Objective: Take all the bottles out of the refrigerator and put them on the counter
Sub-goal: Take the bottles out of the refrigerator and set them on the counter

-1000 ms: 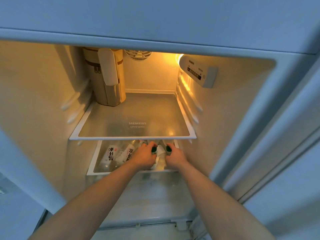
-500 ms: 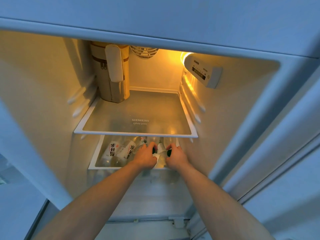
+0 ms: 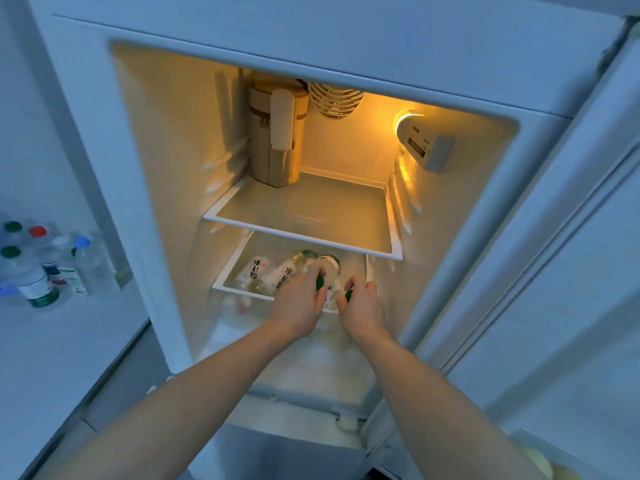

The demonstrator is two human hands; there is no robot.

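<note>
Both my arms reach into the open refrigerator (image 3: 346,57) at its second glass shelf (image 3: 221,285). My left hand (image 3: 299,299) grips a green-capped bottle (image 3: 320,282) by its top. My right hand (image 3: 362,304) grips another green-capped bottle (image 3: 348,295) the same way. The bodies of both bottles are mostly hidden behind my hands. Further left on that shelf lie several clear bottles with white labels (image 3: 273,275), and round lids (image 3: 329,261) show behind my fingers. Several bottles with coloured caps (image 3: 45,265) stand on the counter (image 3: 62,341) at the left.
The upper glass shelf (image 3: 304,209) carries a tall beige zipped bag (image 3: 277,140) in its back left corner. A control box (image 3: 424,143) and lamp sit on the right inner wall. The open door (image 3: 571,271) stands at the right. A drawer front (image 3: 311,368) lies below my hands.
The view has swung right and pulled back, so the counter with its bottles now shows at the left. Both hands keep their grip on the green-capped bottles and have drawn slightly outward.
</note>
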